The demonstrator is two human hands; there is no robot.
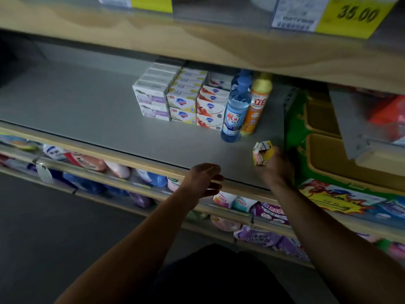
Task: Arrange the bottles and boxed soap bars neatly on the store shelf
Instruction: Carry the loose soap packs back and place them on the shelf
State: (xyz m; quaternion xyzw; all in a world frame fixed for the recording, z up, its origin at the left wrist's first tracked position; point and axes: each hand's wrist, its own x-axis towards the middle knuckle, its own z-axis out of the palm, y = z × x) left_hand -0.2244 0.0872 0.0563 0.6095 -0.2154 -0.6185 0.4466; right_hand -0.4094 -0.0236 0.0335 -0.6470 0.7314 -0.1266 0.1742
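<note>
On the grey shelf (87,110), stacked soap boxes stand in three rows: purple-white (152,102), yellow-white (183,102) and red-white (211,108). A blue bottle (235,110) and a yellow-capped orange bottle (256,106) stand upright to their right, more bottles behind. My right hand (276,167) grips a yellow boxed soap bar (263,153) just above the shelf, right of the blue bottle. My left hand (203,181) hovers over the shelf's front edge with straight fingers, holding nothing.
A green carton (293,128) with yellow trays borders the shelf on the right. The upper shelf (197,40) with price tags overhangs the stock. Soft refill pouches (118,170) fill the lower shelf. The left half of the grey shelf bears nothing.
</note>
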